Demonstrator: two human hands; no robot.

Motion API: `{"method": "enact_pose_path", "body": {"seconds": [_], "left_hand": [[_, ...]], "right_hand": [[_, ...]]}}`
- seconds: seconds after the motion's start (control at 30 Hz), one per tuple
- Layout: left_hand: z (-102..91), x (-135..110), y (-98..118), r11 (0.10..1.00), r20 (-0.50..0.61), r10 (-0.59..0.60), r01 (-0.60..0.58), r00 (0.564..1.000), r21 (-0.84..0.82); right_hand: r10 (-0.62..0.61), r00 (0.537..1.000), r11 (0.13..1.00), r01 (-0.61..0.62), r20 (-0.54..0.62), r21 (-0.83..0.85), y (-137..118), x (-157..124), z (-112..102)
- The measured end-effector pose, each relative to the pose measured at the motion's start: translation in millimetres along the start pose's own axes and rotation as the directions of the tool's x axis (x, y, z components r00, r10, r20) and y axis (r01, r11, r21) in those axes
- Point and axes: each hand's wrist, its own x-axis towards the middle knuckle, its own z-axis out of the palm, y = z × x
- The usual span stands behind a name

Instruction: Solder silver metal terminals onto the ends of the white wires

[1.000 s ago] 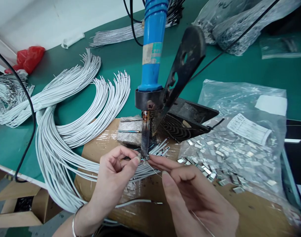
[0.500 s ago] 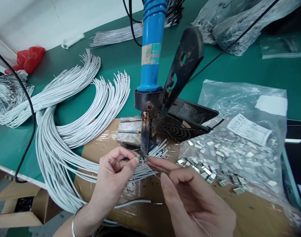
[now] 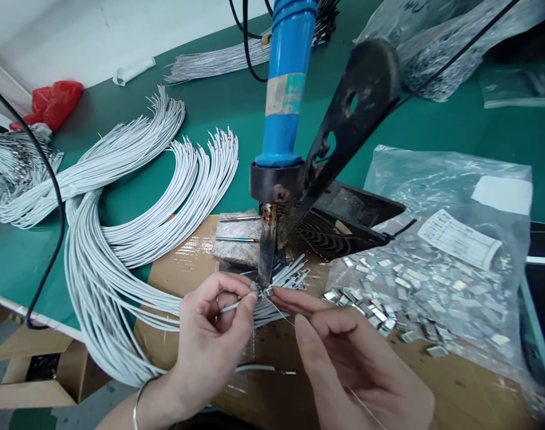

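Note:
My left hand [image 3: 222,322] pinches a white cable [image 3: 230,307] between thumb and forefinger, its end just under the tip of a soldering iron [image 3: 266,257]. The iron hangs tip down, with a blue handle [image 3: 286,95] in a black stand. A small metal connector [image 3: 268,291] sits at the cable's end, against the fingertips of my right hand [image 3: 357,358]. Thin solder wire [image 3: 281,312] runs from that spot into my right hand, between thumb and fingers, and leaves below the palm. Whether the cable touches the connector is too small to tell.
Long bundles of white cables [image 3: 93,286] curve across the left and under my hands. Loose metal connectors [image 3: 366,307] spill from a clear plastic bag [image 3: 451,173] at right. A grey cleaning pad [image 3: 236,230] lies behind the iron's tip. One cable [image 3: 263,368] lies near the front.
The view has shifted slightly, so the iron and bag appear farther right. Both hands stay close together below the iron; the connector and white cable show a little more clearly, just below the tip.

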Motion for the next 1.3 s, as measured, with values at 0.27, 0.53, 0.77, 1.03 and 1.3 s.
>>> {"method": "enact_pose_path", "body": {"seconds": [0.27, 0.53, 0.77, 1.03, 1.3], "left_hand": [[-2.9, -8.0, -5.8, 0.984, 0.06, 0.13, -0.137, 0.99, 0.117], [-9.7, -20.5, -5.8, 0.991, 0.237, -0.077, 0.048, 0.968, 0.129], [-16.9, -37.6, -12.3, 0.98, 0.177, -0.029, -0.008, 0.984, 0.201], [-26.1, -47.2, -12.0, 0.924, 0.222, 0.167, -0.231, 0.961, 0.305], [-29.7, -44.8, -6.6, 0.981, 0.161, -0.035, 0.003, 0.986, 0.192]], "right_hand": [[0.001, 1.0, 1.0, -0.001, 0.015, -0.015, 6.3, 0.7, -2.6], [-0.029, 0.996, 0.999, 0.031, 0.087, -0.023, 13.4, 2.9, -11.0], [-0.03, 0.998, 0.966, 0.043, 0.055, -0.256, 18.8, -4.9, -18.3], [-0.168, 0.963, 0.967, 0.203, 0.212, -0.152, 14.3, -15.5, -15.9], [0.023, 0.994, 0.983, -0.002, 0.109, -0.184, 7.5, -27.5, -16.2]]}}
